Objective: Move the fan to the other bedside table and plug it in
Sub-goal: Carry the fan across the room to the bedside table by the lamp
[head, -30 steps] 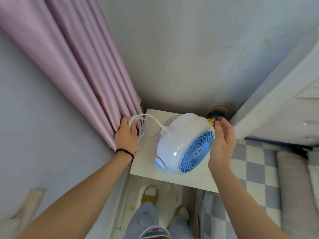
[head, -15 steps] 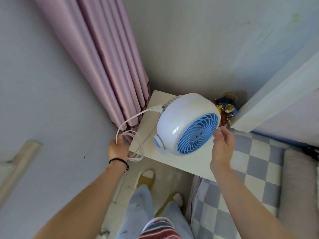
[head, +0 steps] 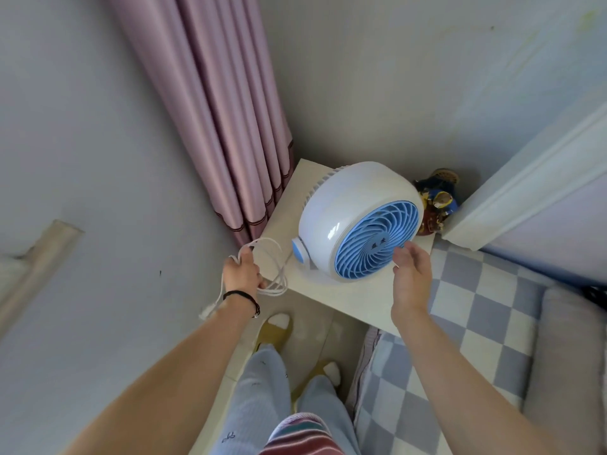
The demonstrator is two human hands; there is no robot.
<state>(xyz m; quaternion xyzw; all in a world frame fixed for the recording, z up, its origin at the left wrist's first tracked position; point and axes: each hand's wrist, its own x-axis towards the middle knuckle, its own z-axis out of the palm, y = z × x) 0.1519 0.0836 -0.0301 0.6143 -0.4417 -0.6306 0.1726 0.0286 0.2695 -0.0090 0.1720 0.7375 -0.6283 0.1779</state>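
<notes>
Gathering looped white power cord point(head: 272, 274) in gripping left hand point(head: 241, 274); reaching open-fingered right hand point(head: 410, 274) toward round white-and-blue plastic fan point(head: 358, 221), sitting on cream bedside table point(head: 345, 300); needing lift next.

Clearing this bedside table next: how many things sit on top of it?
2: the fan, mid-table with its blue grille facing the open right hand, and a figurine in the back corner behind it. The fan could hide more.

A round white fan point(head: 356, 221) with a blue grille stands on the cream bedside table point(head: 345, 300) (far corner), its white cord point(head: 272, 267) looped off the left edge.
</notes>
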